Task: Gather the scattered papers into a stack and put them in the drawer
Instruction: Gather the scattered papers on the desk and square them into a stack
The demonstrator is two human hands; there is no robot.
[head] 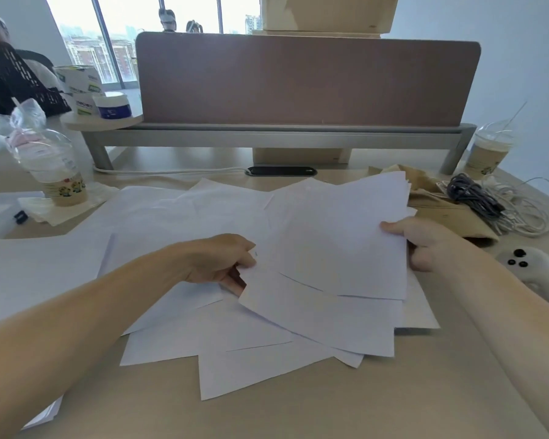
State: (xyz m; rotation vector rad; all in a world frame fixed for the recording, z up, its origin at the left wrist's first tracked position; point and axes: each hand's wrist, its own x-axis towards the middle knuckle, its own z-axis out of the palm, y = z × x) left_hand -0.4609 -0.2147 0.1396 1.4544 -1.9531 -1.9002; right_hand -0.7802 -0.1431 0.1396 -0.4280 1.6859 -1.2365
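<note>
Several white paper sheets (184, 217) lie scattered and overlapping across the beige desk (330, 403). My right hand (419, 242) grips the right edge of a gathered bundle of sheets (346, 236), thumb on top, lifting it slightly off the desk. My left hand (222, 261) pinches the left corner of a sheet (317, 318) tucked under that bundle. More loose sheets (251, 362) fan out below toward me, and one large sheet (38, 267) lies under my left forearm. No drawer is in view.
A plastic cup (57, 172) stands on a napkin at the left, another cup (488, 150) at the right. A coiled cable bundle (504, 204) lies on a tan cloth (438, 198). A white plush toy (533, 267) sits at the right edge. A brown divider panel (305, 80) closes the back.
</note>
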